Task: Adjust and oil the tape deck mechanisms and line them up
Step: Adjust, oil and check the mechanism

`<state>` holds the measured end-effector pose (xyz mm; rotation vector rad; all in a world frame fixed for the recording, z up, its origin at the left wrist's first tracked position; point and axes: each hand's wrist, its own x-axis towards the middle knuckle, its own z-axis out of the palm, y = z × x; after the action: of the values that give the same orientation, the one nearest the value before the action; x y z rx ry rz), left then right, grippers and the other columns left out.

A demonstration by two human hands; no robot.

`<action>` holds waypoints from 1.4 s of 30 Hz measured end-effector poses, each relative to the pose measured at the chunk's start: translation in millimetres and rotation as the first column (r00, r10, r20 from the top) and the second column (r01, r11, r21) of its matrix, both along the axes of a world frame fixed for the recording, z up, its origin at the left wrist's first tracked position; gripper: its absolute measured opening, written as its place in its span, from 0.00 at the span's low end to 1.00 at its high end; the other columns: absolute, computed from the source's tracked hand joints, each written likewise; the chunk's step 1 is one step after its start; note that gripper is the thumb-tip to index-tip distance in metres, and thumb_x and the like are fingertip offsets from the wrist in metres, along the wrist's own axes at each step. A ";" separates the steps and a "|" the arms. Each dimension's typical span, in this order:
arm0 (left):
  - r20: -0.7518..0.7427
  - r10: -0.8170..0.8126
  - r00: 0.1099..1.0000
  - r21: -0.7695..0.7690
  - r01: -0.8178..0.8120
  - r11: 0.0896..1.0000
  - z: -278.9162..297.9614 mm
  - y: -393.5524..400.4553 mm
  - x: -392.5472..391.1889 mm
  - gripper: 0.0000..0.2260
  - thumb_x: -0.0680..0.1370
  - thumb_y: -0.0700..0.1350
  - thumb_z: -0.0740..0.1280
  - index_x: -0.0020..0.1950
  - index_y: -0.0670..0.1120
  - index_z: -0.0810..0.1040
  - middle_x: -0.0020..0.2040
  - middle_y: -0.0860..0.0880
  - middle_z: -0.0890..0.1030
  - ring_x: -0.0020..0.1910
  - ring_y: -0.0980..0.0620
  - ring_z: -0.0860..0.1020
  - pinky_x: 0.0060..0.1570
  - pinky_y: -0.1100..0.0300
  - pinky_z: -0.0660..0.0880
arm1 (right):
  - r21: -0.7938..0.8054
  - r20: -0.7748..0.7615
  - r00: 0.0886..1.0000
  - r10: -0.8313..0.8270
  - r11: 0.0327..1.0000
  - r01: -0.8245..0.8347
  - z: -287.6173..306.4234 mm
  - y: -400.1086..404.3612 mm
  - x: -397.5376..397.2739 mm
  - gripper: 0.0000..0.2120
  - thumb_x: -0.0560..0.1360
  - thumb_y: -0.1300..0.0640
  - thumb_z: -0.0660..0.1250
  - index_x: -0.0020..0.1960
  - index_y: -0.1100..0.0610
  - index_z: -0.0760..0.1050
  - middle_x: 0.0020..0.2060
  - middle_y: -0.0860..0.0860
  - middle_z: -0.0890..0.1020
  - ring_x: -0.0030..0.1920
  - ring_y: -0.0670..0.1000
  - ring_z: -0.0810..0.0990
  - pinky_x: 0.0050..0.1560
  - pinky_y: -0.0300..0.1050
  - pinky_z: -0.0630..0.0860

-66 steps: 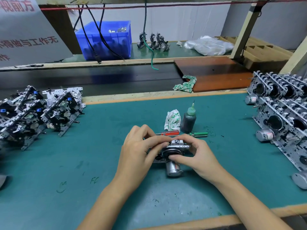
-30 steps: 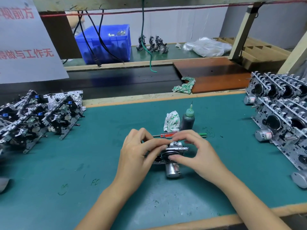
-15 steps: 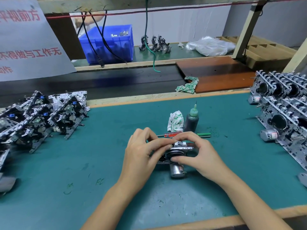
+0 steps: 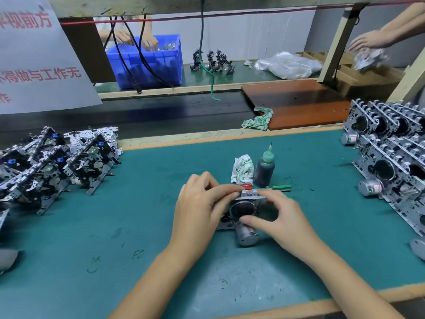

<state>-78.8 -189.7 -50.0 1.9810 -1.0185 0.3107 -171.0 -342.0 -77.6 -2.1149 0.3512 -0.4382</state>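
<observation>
A metal tape deck mechanism (image 4: 244,209) with a silver motor at its near end stands on the green mat (image 4: 142,226) in the middle. My left hand (image 4: 197,208) grips its left side, fingers curled over the top edge. My right hand (image 4: 279,217) holds its right side, thumb on the round black part, fingers arched over the top. Behind it stand a dark oil bottle (image 4: 264,168) with a green nozzle and a crumpled rag (image 4: 242,170). A red-handled screwdriver (image 4: 246,186) and a green-handled one (image 4: 281,187) lie there too.
A pile of mechanisms (image 4: 55,162) lies at the left; rows of lined-up mechanisms (image 4: 391,162) stand at the right. Beyond the mat are a dark belt, a brown board (image 4: 296,104), a blue bin (image 4: 149,63) with another person's hands in it, and another hand (image 4: 368,40) top right.
My hands stay on the mechanism with only small finger shifts. Other people's hands have come into view at the blue bin and at the top right.
</observation>
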 end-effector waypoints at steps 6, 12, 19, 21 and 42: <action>-0.062 0.040 0.997 0.119 -0.033 0.992 11.2 -19.9 13.0 0.07 0.77 0.49 0.67 0.50 0.53 0.85 0.35 0.55 0.66 0.42 0.52 0.67 0.42 0.57 0.66 | -0.569 0.118 0.988 -0.098 0.809 0.148 -6.9 -5.3 -14.8 0.12 0.70 0.48 0.67 0.44 0.56 0.83 0.38 0.45 0.82 0.44 0.50 0.78 0.43 0.45 0.77; -0.161 0.046 0.986 0.202 -0.013 0.979 14.8 -26.5 21.5 0.09 0.78 0.53 0.64 0.53 0.57 0.83 0.36 0.54 0.65 0.46 0.52 0.68 0.43 0.56 0.66 | -0.600 0.083 0.992 -0.097 0.790 0.128 -14.3 -4.9 -15.7 0.05 0.70 0.59 0.71 0.45 0.56 0.83 0.38 0.45 0.83 0.44 0.48 0.77 0.40 0.44 0.77; -0.137 0.049 0.989 0.181 -0.024 0.983 12.5 -26.3 20.7 0.09 0.79 0.53 0.64 0.52 0.57 0.83 0.36 0.54 0.64 0.46 0.51 0.68 0.38 0.57 0.62 | -0.541 0.010 0.997 -0.080 0.838 0.073 -19.4 -7.2 -17.9 0.16 0.65 0.73 0.72 0.49 0.58 0.83 0.43 0.47 0.82 0.46 0.54 0.79 0.46 0.42 0.72; -0.116 0.031 0.993 0.155 -0.012 0.988 11.5 -24.2 18.8 0.09 0.79 0.53 0.64 0.52 0.56 0.84 0.36 0.54 0.64 0.45 0.51 0.68 0.38 0.58 0.61 | -0.546 -0.005 0.998 -0.064 0.836 0.051 -19.5 -9.6 -17.6 0.18 0.64 0.76 0.71 0.47 0.59 0.83 0.42 0.48 0.81 0.45 0.55 0.78 0.45 0.40 0.69; 0.122 -0.121 0.985 0.163 0.100 0.982 17.2 28.5 8.5 0.16 0.74 0.58 0.61 0.42 0.50 0.84 0.38 0.55 0.77 0.37 0.57 0.72 0.34 0.59 0.72 | -0.789 -0.213 0.942 0.259 0.524 -0.322 70.8 -2.4 15.7 0.18 0.76 0.38 0.50 0.40 0.51 0.65 0.33 0.46 0.73 0.35 0.54 0.75 0.32 0.45 0.61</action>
<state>-70.4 -161.2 -32.9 2.0551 -1.2669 0.3118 -155.3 -344.3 -6.9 -3.0484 -0.2598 -0.3524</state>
